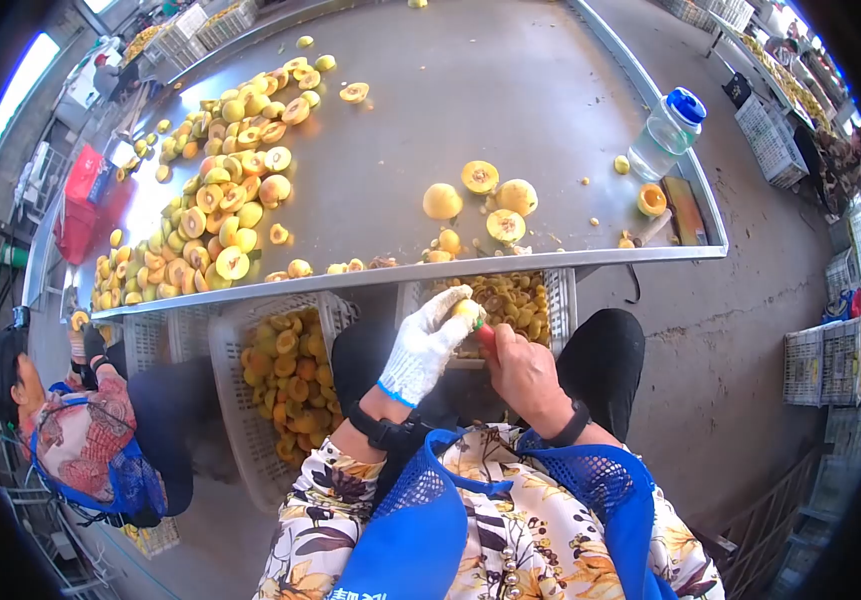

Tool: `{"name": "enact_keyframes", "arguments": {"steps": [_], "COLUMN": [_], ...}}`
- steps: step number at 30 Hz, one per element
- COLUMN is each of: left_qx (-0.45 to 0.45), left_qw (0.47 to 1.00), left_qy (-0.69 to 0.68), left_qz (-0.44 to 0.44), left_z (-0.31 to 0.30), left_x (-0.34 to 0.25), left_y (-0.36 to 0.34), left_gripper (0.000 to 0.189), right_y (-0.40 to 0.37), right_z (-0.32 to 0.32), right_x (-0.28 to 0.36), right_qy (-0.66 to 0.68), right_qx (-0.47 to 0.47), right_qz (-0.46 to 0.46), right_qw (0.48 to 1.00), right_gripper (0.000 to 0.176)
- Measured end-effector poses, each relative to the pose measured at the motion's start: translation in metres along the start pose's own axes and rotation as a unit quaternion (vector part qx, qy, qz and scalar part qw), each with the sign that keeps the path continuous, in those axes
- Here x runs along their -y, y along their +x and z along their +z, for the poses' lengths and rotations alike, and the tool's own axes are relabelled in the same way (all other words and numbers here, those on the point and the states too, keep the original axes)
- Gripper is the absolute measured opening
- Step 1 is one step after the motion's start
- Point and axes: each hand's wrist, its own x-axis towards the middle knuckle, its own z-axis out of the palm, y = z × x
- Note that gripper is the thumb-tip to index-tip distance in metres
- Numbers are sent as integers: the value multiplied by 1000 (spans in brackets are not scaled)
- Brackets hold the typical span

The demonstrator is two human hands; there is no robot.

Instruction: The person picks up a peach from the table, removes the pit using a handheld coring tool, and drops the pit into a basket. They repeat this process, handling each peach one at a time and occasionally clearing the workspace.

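Note:
My left hand (420, 348), in a white knitted glove with blue trim, is closed around a yellow peach (467, 311). My bare right hand (528, 380) grips a small tool with a red handle (487, 337) and a bit of green near the fruit; its working end is hidden at the peach. Both hands are close together in front of the table edge, over a white crate (564, 305) of yellow fruit pieces. On the metal table (430, 110), just beyond, a few peaches (442, 201) and cut halves (479, 177) lie in a group.
A large heap of peach halves (215, 200) covers the table's left side. A water bottle (665, 132) with a blue lid stands at the right corner. A crate of peach halves (295, 380) is beside my left leg. A co-worker (85, 430) sits at far left.

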Motion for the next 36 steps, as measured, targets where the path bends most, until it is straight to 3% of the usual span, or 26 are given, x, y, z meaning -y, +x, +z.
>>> {"name": "enact_keyframes", "arguments": {"steps": [4, 7, 11, 12, 13, 15, 18, 20, 22, 25, 26, 29, 30, 31, 32, 33, 36], "left_qx": [-19, -19, 1, -5, 4, 5, -106, -135, -66, 18, 43, 74, 61, 53, 40, 77, 108], "left_qw": [998, 996, 979, 937, 938, 934, 755, 659, 643, 631, 629, 669, 834, 932, 985, 996, 985], "left_qy": [-18, 2, 201, 350, 342, 344, 581, 679, 722, 758, 765, 730, 524, 354, 167, 38, -134], "left_qz": [-51, -93, -13, 9, 66, 99, 285, 292, 245, 164, 132, 117, 159, 64, -35, -26, -14], "left_z": [7, -9, -10, -6, -9, -22, -14, -15, -17, -25, -31, -33, -59, -46, -33, -30, -27], "left_x": [5, 35, 25, 0, -10, -21, -55, -58, -50, -42, -39, -53, -28, -42, -56, -57, -46], "left_y": [10, 24, 30, 23, 20, 37, 82, 128, 162, 204, 210, 198, 205, 178, 149, 128, 76], "left_gripper": [35, 36, 48, 55, 55, 49, 40, 42, 42, 43, 44, 44, 42, 43, 43, 44, 55], "right_y": [1, 3, 7, 10, 12, 16, 15, 13, 7, -3, -6, -6, -3, 0, 2, 6, 23], "right_z": [-3, -11, -20, -23, -27, -31, -32, -30, -27, -26, -28, -44, -46, -46, -46, -47, -47], "right_x": [-7, 1, -3, -8, -16, -28, -41, -42, -43, -44, -43, -39, -39, -39, -37, -33, -14], "right_qy": [-104, -207, -202, -194, -184, -134, -2, 61, 115, 118, 126, 214, 200, 188, 178, 205, 261], "right_qx": [-3, -4, 14, 27, 39, 53, 40, 56, 22, -104, -98, -18, -26, -34, -39, -27, 23], "right_qz": [-13, -85, -26, 0, 27, 74, 114, 154, 153, 37, 65, 140, 133, 127, 121, 127, 127], "right_qw": [994, 975, 979, 981, 982, 987, 993, 985, 981, 987, 985, 967, 970, 973, 976, 970, 957], "right_gripper": [13, 17, 19, 17, 15, 15, 37, 38, 38, 35, 31, 31, 31, 31, 31, 32, 33]}}
